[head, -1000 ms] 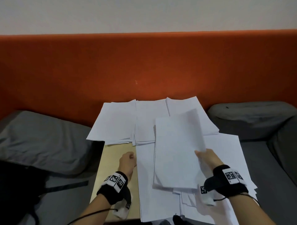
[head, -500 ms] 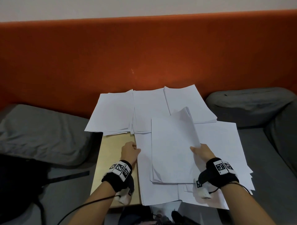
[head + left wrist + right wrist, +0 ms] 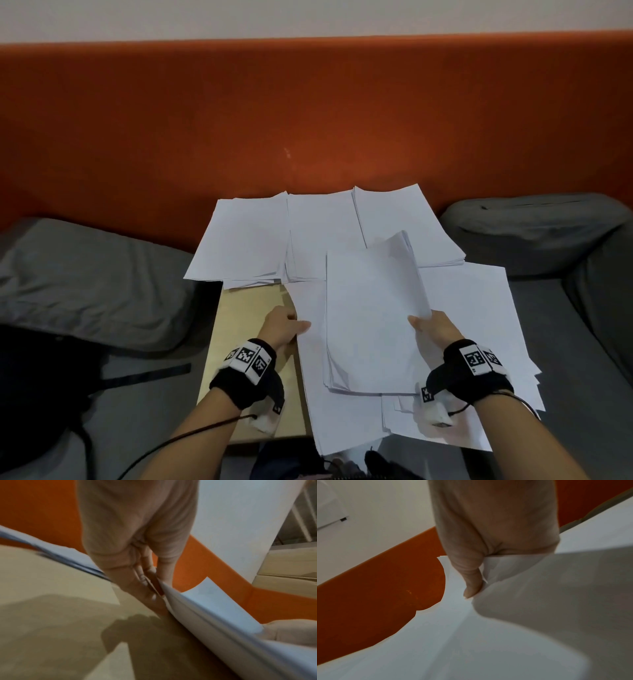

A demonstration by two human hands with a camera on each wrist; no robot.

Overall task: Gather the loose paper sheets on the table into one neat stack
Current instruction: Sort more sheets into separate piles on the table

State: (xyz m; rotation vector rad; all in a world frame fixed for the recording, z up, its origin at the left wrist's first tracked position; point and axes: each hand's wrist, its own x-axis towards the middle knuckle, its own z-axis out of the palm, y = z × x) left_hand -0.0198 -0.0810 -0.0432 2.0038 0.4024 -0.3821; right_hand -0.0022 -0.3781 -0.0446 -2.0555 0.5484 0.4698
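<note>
White paper sheets cover most of a small wooden table (image 3: 246,308). My right hand (image 3: 432,325) grips the right edge of a stack of sheets (image 3: 370,318), thumb on top, and its far end curls upward. In the right wrist view the thumb (image 3: 471,582) presses on that stack (image 3: 453,635). My left hand (image 3: 286,325) pinches the left edge of a sheet (image 3: 310,377) lying under the stack; the left wrist view shows fingers (image 3: 145,582) closed on that paper edge (image 3: 197,608). Three more piles (image 3: 325,233) lie side by side along the back.
An orange padded wall (image 3: 308,120) rises directly behind the table. Grey cushions lie at the left (image 3: 85,284) and the right (image 3: 534,229). More loose sheets (image 3: 479,325) spread over the table's right edge. A dark bag (image 3: 37,394) sits at the lower left.
My left hand has moved right from the bare tabletop onto the edge of the lower sheet and closed on it. My right hand still holds the stack, lowered slightly onto the sheets.
</note>
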